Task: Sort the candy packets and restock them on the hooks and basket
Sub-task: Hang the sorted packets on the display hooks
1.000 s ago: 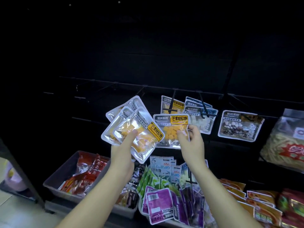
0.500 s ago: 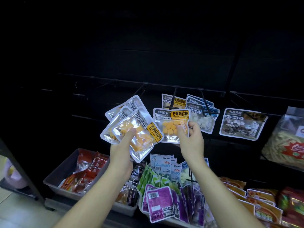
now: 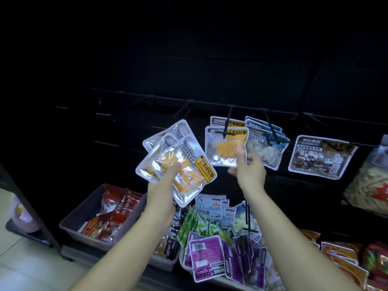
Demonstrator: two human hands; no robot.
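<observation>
Three mango candy packets (image 3: 189,177) fan out in the left hand (image 3: 161,196). I see the thumb clamped across the front one, while the fingers are hidden behind the fan. In this single head view the right hand (image 3: 249,175) is raised to the lower right corner of a hanging mango packet (image 3: 222,148) on a black hook (image 3: 227,124). Both are smeared by motion, so I cannot tell whether the fingers pinch the packet or only touch it. Another packet behind it shows just its top edge. Just to the right, white candy packets (image 3: 264,150) hang on the next hook, then a brown mixed packet (image 3: 319,158). A large bag (image 3: 369,185) is cut off by the right edge. Below, a grey basket (image 3: 81,208) holds red packets, and purple packets (image 3: 206,255) lie between the forearms. The shelving above is almost black. Pale floor tile (image 3: 12,269) shows at lower left.
</observation>
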